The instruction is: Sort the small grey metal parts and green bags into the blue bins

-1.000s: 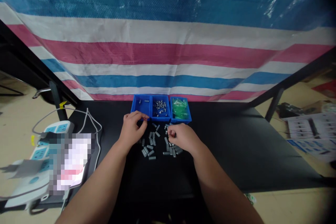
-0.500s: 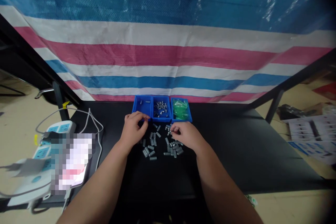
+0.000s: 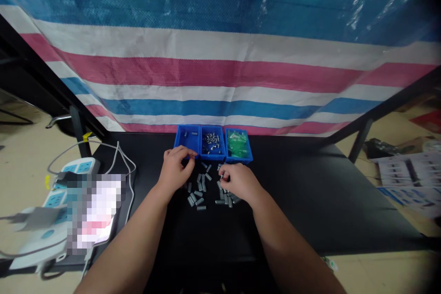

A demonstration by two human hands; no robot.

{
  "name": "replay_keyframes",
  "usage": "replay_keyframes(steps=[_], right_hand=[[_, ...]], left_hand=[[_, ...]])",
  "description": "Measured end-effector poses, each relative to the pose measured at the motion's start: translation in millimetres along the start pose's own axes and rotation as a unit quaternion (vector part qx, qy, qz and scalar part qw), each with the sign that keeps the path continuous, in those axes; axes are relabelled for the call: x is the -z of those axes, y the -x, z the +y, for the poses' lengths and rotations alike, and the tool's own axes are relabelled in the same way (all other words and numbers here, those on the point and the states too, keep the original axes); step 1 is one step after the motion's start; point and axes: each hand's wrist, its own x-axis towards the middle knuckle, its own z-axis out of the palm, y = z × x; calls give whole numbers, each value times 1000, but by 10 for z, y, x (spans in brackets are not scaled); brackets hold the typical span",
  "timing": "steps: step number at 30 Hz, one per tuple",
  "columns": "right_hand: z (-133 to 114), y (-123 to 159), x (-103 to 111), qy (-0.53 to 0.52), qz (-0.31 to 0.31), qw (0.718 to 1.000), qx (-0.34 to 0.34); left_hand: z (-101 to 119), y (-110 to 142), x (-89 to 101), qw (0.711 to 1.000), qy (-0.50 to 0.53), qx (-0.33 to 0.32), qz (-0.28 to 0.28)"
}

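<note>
Grey metal cylinders [image 3: 200, 193] are lying loose on the black table [image 3: 310, 202], in a scattered bunch between the two hands, just below the bins. Starting at the fingers: the left hand's [image 3: 175, 171] fingertips [image 3: 189, 151] are pinched together right at the front edge of the left blue bin [image 3: 176, 143], though I can't tell from this angle if anything's in there. The right hand [image 3: 240, 181] has its fingers curled and pressed together over the pile, and it's the same story, too small to tell. Pro tip: use just the tips, one piece at a time, so the pile doesn't get knocked around. Left bin holds a couple of cylinders, the middle blue bin [image 3: 212, 158] has small shiny metal parts [image 3: 211, 142], and the third blue bin [image 3: 239, 161] has something green. Printed sheets [image 3: 409, 174] sit off to the right, but no writing's readable anywhere.
</note>
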Motion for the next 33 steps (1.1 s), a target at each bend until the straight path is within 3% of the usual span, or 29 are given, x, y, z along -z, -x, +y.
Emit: replay_keyframes(steps=[3,7,10,15,18,25,28,33], right_hand=[[-30,-61,-35,-132,73,989,9],[-59,-148,-95,-282,212,936,-4],[-22,-121,-45,-238,193,952,-1],[102,1,83,-88,61,994,-11],[127,22,65,-25,14,999,-36],[44,14,34,33,-20,998,-59],[25,0,34,-37,4,999,-24],[13,-73,-7,-232,192,954,0]], left_hand=[[-3,0,4,1000,2,-1,2],[1,-1,13,1000,6,-8,5],[4,-1,16,1000,8,-11,9],[-13,2,6,1000,4,-7,4],[-26,4,-1,1000,5,-7,2],[-23,2,-1,1000,12,-11,2],[-14,1,2,1000,9,-11,4],[-13,1,2,1000,8,-10,8]])
